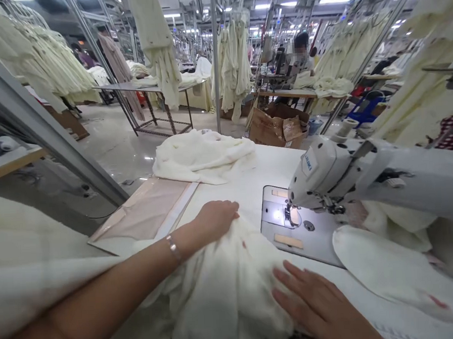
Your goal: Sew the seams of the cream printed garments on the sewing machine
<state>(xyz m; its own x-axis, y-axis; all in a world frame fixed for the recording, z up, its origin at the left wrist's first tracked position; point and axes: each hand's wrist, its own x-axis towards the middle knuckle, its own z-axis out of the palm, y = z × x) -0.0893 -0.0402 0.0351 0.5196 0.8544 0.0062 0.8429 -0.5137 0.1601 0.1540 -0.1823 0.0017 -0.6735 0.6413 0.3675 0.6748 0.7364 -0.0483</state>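
Observation:
A cream fabric piece [225,286] lies bunched on the white sewing table [250,181] in front of me. My left hand [216,218] curls over its far edge, fingers closed into the cloth, a bracelet on the wrist. My right hand [313,299] lies flat on the fabric's near right side, fingers stretched out. The sewing machine [363,175] stands to the right, its lit needle plate [290,219] just beyond both hands.
A second cream garment pile [203,153] lies at the table's far edge. A beige panel [148,211] sits at the table's left. More cream cloth [391,267] lies under the machine arm. A person [300,52] works at a distant table; hanging garments and cardboard boxes [277,126] stand beyond.

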